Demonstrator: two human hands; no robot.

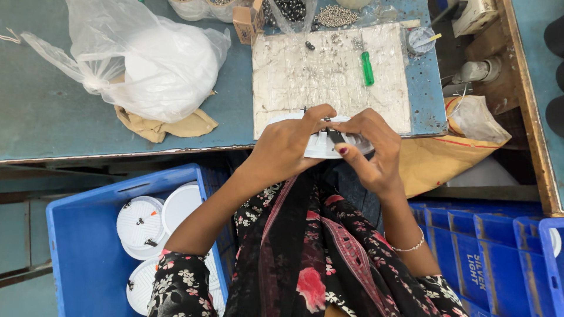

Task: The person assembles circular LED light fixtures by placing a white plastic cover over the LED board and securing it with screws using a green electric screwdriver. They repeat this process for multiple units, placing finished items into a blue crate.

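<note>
Both my hands hold a round white plastic disc at the near edge of the blue worktable. My left hand grips the disc's left side with its fingers curled over the top. My right hand grips the right side, thumb and fingers pinching a small dark metal clip on the disc's upper face. Much of the disc is hidden under my fingers.
A plastic-covered work mat lies on the table with small screws and a green screwdriver. A white plastic bag sits at left. A blue crate holding white discs stands below left; more blue crates stand at right.
</note>
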